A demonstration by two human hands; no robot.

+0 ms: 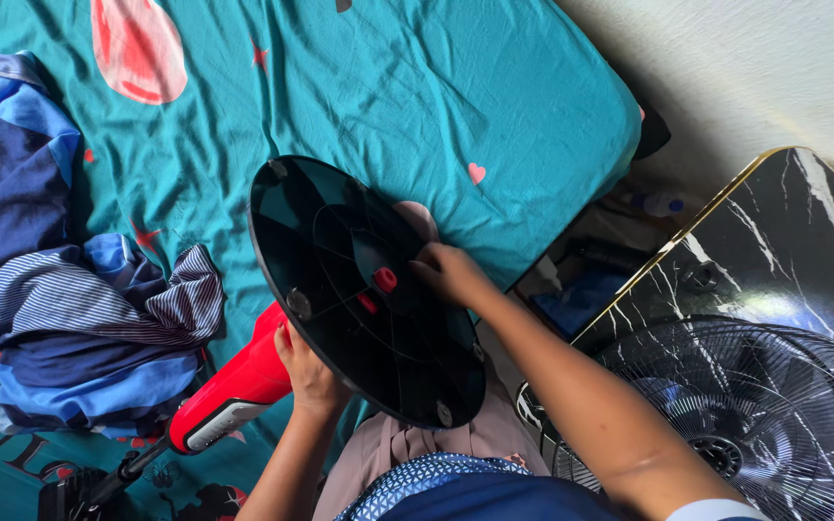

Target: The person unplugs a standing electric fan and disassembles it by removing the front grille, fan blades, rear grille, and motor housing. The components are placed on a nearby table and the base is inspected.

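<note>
Round black fan base [359,289] tilted underside-up; left hand [309,371] gripping red stand column [238,386] at 7 o'clock; right hand [448,272] fingers closed on red centre knob [385,279].

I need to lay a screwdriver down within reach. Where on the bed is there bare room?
The teal sheet lies bare above the round black base, between the pink patch and the bed's right edge. It is crowded at left, where the striped blue clothes pile up, and below, where the left hand grips the red column and the right hand touches the base.
</note>
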